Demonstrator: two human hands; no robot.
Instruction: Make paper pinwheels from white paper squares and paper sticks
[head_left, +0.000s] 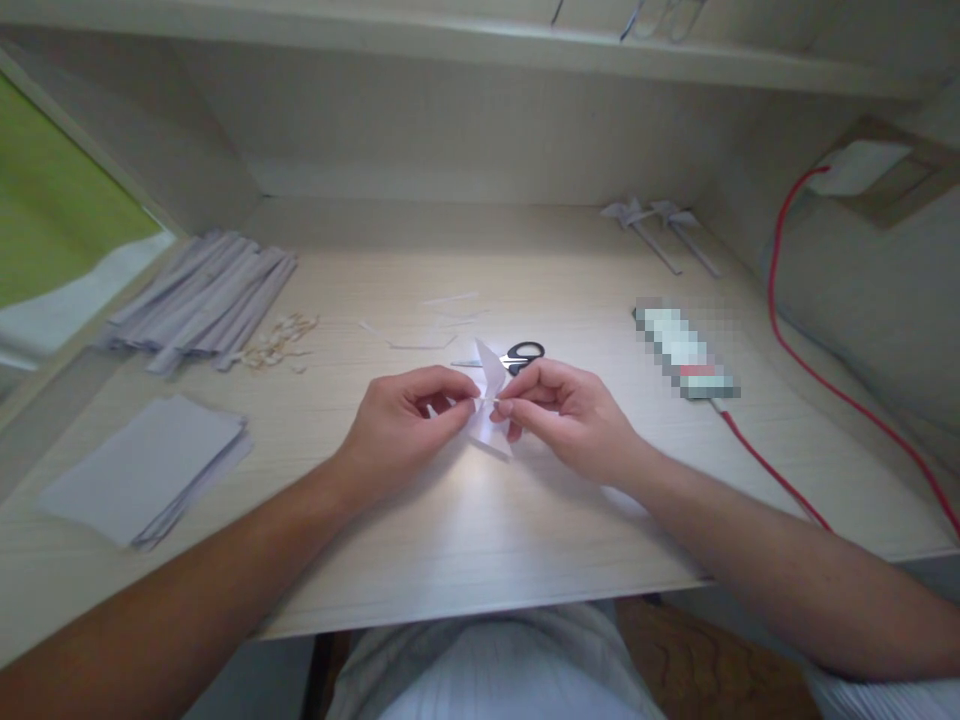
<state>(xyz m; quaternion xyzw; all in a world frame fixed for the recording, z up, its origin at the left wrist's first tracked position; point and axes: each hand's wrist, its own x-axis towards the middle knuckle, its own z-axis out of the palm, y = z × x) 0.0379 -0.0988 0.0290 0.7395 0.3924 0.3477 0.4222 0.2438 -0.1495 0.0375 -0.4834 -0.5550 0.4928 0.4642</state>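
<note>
A small folded white paper piece point(489, 400) is held just above the middle of the wooden desk point(480, 520). My left hand point(409, 412) pinches it from the left with thumb and forefinger. My right hand point(566, 408) pinches it from the right, fingertips almost touching the left ones. One pointed flap of the paper sticks up between the hands, another hangs below. Black-handled scissors point(517, 356) lie on the desk just behind the paper.
A stack of white sheets point(146, 470) lies front left. Rolled paper sticks point(206, 295) and rubber bands point(281, 340) sit back left. Two finished paper pinwheels point(660, 225) lie back right. A blurred flat object point(686, 352) with a red cable point(772, 475) is at right. Paper scraps point(442, 320) lie mid-desk.
</note>
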